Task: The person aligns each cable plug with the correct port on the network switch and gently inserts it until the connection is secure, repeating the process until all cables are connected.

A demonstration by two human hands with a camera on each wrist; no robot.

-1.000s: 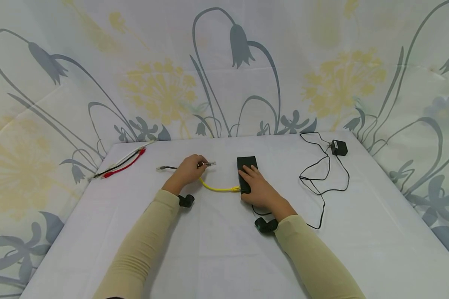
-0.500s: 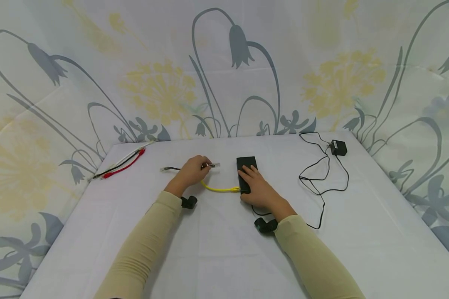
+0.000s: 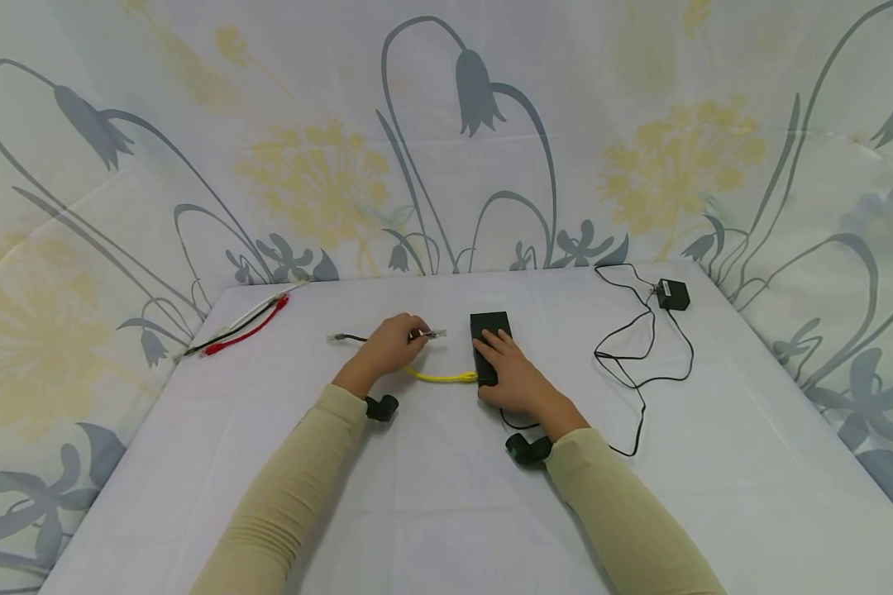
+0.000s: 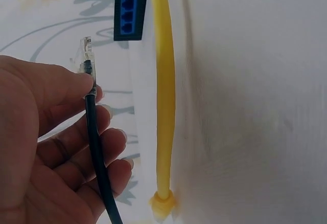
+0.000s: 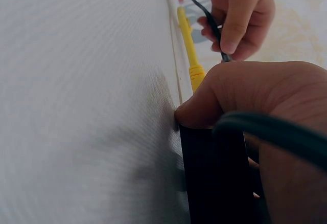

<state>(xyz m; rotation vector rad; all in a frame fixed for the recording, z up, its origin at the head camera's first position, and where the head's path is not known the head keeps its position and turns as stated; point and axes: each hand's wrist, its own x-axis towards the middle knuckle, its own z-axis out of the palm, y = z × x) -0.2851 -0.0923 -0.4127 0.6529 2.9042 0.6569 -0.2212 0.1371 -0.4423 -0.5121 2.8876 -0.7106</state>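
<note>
My left hand [image 3: 389, 343] pinches a short black Ethernet cable [image 4: 93, 127] between thumb and fingertips, just behind its clear plug [image 4: 87, 46]. That plug points right toward a black network switch [image 3: 489, 321], with a gap between them. The cable's other end [image 3: 336, 338] sticks out left of the hand. My right hand [image 3: 517, 376] holds the switch on the table, fingers across its top and thumb at its near end. Blue ports [image 4: 129, 6] line the switch's left side. A yellow Ethernet cable [image 3: 441, 378] is plugged into its near-left port; its far end lies below my left hand.
White, black and red Ethernet cables [image 3: 247, 333] lie at the table's left edge. A black power adapter [image 3: 673, 294] sits at the back right, its thin cord [image 3: 643, 383] looping toward my right wrist. A floral curtain [image 3: 446, 149] hangs behind the table [image 3: 446, 512].
My left hand has moved slightly right and toward me with the black Ethernet cable, bringing its plug nearer the switch. The right hand has stayed in place on the switch.
</note>
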